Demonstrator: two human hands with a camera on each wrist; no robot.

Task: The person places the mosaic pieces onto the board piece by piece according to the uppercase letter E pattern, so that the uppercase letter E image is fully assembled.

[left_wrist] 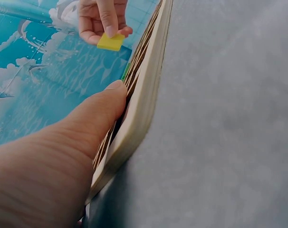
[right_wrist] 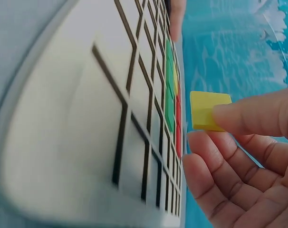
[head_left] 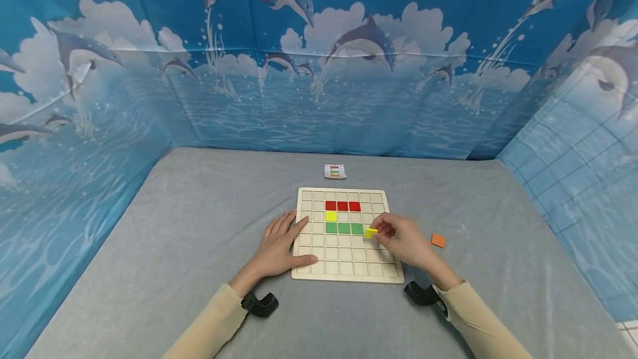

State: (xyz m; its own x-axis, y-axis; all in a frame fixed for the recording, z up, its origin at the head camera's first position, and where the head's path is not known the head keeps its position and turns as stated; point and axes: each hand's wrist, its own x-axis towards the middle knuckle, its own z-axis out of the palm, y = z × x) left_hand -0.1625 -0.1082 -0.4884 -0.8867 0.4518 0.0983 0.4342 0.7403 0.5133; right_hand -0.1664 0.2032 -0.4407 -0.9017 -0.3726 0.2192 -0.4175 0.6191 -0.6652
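The right hand (head_left: 404, 240) pinches a yellow tile (right_wrist: 203, 107) between the thumb and a finger, with the other fingers curled loosely beneath. The tile is a small flat square with straight sides, plain bright yellow on its face, a little deeper in shade along its thick lower edge, and the thumb covers part of it. It is held above the wooden board (head_left: 349, 279), clear of the surface, and in the head view it appears just beside the right end of the green tiles (head_left: 344, 228). The board is pale, square with rounded corners, and cut into a grid of shallow cells. Three red tiles (head_left: 342, 206) sit side by side in one row, a seated yellow tile (head_left: 331, 216) lies directly below the leftmost, and three green ones fill the row beneath. The left hand (head_left: 276, 248) is spread wide, its thumb and forefinger resting on the board's left side. An orange tile (head_left: 438, 240) lies on the grey tabletop (head_left: 214, 198) to the right, and a small patterned card (head_left: 335, 171) lies beyond the far edge
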